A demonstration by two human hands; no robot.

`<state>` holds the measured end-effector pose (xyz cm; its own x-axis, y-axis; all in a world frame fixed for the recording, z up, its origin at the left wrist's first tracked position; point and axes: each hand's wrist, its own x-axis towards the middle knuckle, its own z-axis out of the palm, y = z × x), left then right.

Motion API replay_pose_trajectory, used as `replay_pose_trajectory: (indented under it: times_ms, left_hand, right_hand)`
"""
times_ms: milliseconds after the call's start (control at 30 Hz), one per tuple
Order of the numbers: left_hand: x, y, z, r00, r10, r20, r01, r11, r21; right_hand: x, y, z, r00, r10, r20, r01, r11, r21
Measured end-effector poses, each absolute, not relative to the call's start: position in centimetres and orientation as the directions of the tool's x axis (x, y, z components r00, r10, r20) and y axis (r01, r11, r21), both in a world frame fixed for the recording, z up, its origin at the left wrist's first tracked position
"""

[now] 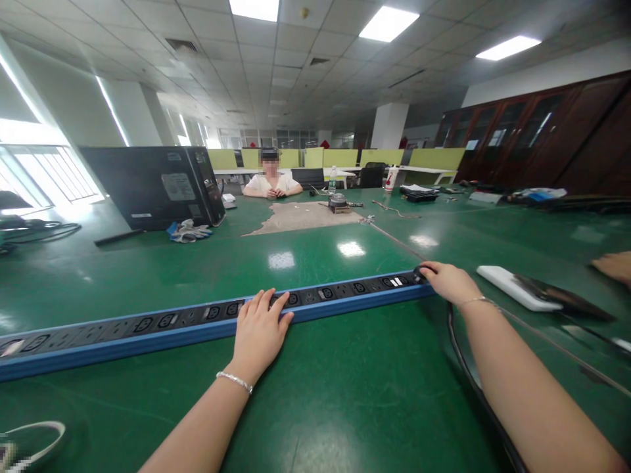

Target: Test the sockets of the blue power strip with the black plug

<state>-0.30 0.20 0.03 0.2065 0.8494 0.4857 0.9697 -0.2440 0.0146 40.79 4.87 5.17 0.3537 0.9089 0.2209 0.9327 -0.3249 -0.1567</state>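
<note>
A long power strip [187,335] with a blue casing and a black face of several sockets lies slantwise across the green table. On its middle rests my left hand [261,332], fingers spread over the sockets and thumb along the near edge. My right hand [451,282] is closed at the strip's right end, its fingers around a dark rounded part [420,273] there. I cannot make out whether this is a plug or part of the strip. A black cable [458,351] comes out below my right hand and runs down toward me.
A black computer case [152,187] stands at the left, with gloves [188,231] in front. To the right lie a white box-like object [515,288] and another person's hand [614,266]. A person [271,180] sits across the table [345,394] near a bottle [332,179].
</note>
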Motion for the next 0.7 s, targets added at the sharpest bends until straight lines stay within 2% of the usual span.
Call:
replay_pose_trajectory:
  times_ms: [200,300,433,700]
  left_hand:
    - [-0.3,0.1,0.1,0.208,0.851,0.483,0.969,-0.248,0.020]
    - [-0.3,0.2,0.1,0.203,0.851,0.484,0.969,-0.245,0.025]
    - [-0.3,0.2,0.1,0.204,0.852,0.483,0.969,-0.246,0.025]
    - [-0.2,0.1,0.1,0.195,0.855,0.480,0.970,-0.242,0.038]
  right_hand:
    - [40.4,5.0,4.7,0.236,0.947,0.216,0.971,-0.235,-0.030]
    - [40.4,5.1,4.6,0.221,0.947,0.231,0.975,-0.220,-0.031]
    - [40.3,5.0,4.4,0.253,0.938,0.239,0.967,-0.239,-0.083]
    - [40.3,4.5,2.6,0.335,0.877,0.346,0.923,-0.231,-0.309]
